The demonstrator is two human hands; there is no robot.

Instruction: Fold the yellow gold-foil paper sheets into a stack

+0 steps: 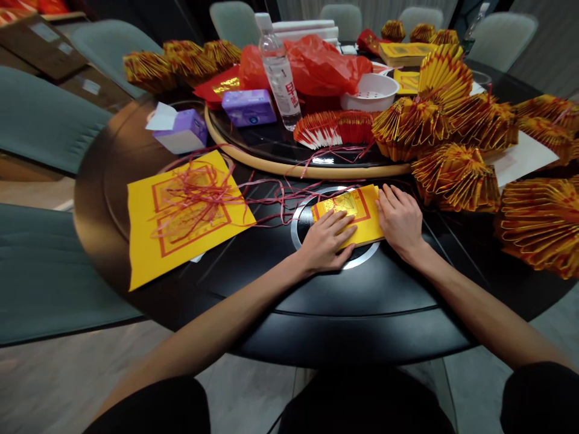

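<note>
A stack of yellow joss paper (pixel 370 212) with red print lies on the black table in front of me. My left hand (pixel 329 241) rests flat on its top, fingers spread, with the thumb along the near edge. Against the stack's right edge lies my right hand (pixel 400 220), its fingers stretched out; the contact beneath them is hidden. To the left is a large yellow printed sheet (pixel 142 241) with a tangle of thin pink-red ties (pixel 199 190) on it. Some ties (pixel 275 199) trail across the table toward the stack.
Fan-pleated gold-and-red paper bundles (pixel 456 178) crowd the right side. The raised turntable (pixel 266 160) holds a water bottle (pixel 283 78), a purple tissue pack (pixel 248 108), red plastic bags (pixel 312 63), a white basket (pixel 371 93) and red-edged folded pieces (pixel 335 128). Chairs (pixel 36 120) surround the table.
</note>
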